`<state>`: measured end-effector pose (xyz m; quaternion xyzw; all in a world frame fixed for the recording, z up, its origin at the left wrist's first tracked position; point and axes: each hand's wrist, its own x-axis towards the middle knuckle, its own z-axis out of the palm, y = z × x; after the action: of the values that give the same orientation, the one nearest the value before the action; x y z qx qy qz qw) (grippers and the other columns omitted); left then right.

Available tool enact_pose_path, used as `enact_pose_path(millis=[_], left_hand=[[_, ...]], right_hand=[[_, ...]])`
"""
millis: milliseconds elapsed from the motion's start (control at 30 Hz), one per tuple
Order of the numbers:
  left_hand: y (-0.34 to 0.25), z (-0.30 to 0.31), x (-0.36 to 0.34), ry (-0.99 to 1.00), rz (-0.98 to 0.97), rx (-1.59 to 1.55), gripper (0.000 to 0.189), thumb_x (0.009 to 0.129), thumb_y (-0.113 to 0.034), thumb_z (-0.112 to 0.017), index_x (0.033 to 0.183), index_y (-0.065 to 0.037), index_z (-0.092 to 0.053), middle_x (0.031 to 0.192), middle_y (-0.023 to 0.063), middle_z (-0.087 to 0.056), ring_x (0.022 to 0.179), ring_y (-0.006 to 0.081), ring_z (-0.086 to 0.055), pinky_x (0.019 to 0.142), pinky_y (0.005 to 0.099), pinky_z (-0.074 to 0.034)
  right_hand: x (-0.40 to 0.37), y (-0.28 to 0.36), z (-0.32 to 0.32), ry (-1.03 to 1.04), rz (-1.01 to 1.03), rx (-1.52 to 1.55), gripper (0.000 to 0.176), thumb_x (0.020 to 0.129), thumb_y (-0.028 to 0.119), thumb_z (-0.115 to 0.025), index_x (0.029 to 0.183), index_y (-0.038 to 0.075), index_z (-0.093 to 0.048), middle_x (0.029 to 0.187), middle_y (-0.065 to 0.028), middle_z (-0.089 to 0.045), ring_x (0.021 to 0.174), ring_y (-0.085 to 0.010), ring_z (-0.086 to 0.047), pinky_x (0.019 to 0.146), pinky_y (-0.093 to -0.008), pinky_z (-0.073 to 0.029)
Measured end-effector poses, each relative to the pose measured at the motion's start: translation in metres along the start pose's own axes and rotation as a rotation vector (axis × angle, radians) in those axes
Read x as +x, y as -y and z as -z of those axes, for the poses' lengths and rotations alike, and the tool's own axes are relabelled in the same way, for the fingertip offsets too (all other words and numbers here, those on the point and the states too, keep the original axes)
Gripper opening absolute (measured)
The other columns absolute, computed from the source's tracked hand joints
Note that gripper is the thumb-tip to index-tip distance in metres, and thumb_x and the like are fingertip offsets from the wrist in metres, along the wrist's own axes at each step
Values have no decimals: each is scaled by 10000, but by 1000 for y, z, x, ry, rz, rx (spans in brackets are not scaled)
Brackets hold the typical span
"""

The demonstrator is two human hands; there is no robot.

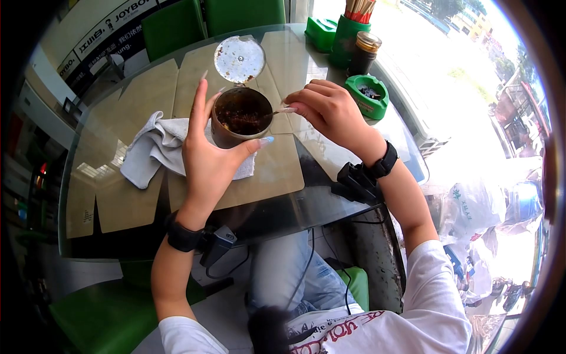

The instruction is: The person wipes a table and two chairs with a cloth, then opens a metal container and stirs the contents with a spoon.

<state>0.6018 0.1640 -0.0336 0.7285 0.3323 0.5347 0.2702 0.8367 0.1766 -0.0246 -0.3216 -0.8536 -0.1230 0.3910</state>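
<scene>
A metal canister (227,137) of dark red chili paste (243,120) stands on the table, its round, stained lid (239,60) hinged back at the far side. My left hand (206,153) grips the canister from the near left, thumb along its front wall and fingers on its left side. At the right rim, my right hand (324,109) pinches a thin spoon handle (276,112) between thumb and fingers; the spoon's other end is hidden in the canister. A crumpled grey-white cloth (154,147) lies left of the canister, partly behind my left hand.
Along the window side stand a green ashtray (367,97) with butts, a dark sauce jar (364,54), a green chopstick holder (349,41) and a green box (321,34). Green chairs (171,29) are behind the glass-topped table (259,177). Cables hang from my wristbands.
</scene>
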Motion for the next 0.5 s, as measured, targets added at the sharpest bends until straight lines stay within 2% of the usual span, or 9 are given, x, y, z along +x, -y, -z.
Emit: enact_pose_path(millis=[200,300,500], left_hand=[[4,-1,0,-35,-28,26,1065,616,12,-839,1493,-49,-238,1291,182,-564,1138,239,-598,991,341,-470],[3,-1,0,-36,-19,24,1071,608,7,-845,1492,-52,-243,1291,182,-567,1141,245,-597,996,343,-467],[8,0,2,-55,-104,163,1093,552,-8,-871,1477,-63,-292,1276,184,-578,1111,292,-615,961,372,-481]], right_hand=[[3,6,4,-29,2,49,194,822,84,-698,1015,69,-695,692,-49,-561,650,-205,-533,572,-330,-435],[2,9,6,-33,-42,52,216,814,87,-689,1030,77,-692,721,-67,-572,704,-259,-567,627,-367,-482],[3,7,3,-89,3,53,278,809,82,-702,1086,98,-692,724,-73,-571,731,-242,-567,629,-362,-484]])
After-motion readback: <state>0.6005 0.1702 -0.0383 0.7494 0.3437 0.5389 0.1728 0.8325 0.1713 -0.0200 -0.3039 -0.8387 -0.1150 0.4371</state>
